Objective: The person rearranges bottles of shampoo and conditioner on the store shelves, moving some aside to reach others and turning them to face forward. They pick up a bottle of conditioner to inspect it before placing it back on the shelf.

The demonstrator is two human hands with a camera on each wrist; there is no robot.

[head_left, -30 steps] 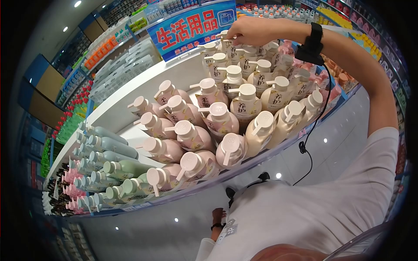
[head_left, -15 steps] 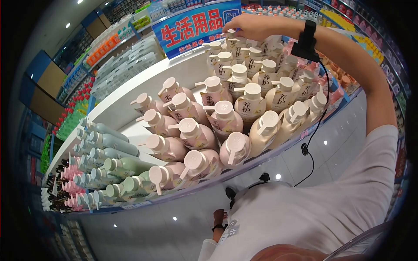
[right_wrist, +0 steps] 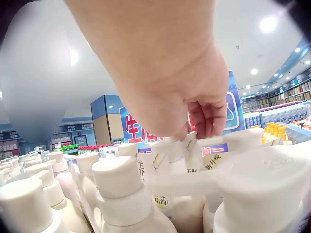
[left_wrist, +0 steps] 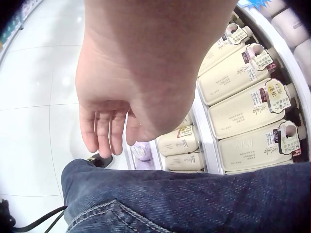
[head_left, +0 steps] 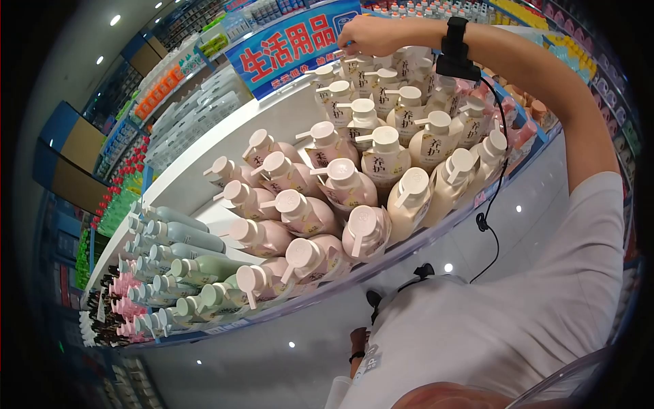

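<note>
At the back of the cream pump bottles (head_left: 385, 160), my right hand (head_left: 375, 35) reaches in from the right. In the right wrist view this hand (right_wrist: 170, 82) has its fingers curled down at a bottle top (right_wrist: 167, 148) and appears to grip it; the exact contact is partly hidden. Beside the cream bottles stand pink pump bottles (head_left: 289, 211). My left hand (left_wrist: 131, 102) hangs beside the jeans with loosely curled fingers, holding nothing; the head view shows it small (head_left: 357, 337) below the shelf edge.
A blue sign (head_left: 289, 51) stands behind the bottles. Green bottles (head_left: 204, 269) and pale blue bottles (head_left: 177, 235) fill the shelf's left end. A black cable (head_left: 501, 170) hangs from the right wrist. Cream bottles (left_wrist: 248, 114) lie near the left hand.
The head view has shifted slightly. My right hand stays over the back row, with its wrist a little further left in the picture. My left hand still hangs low.
</note>
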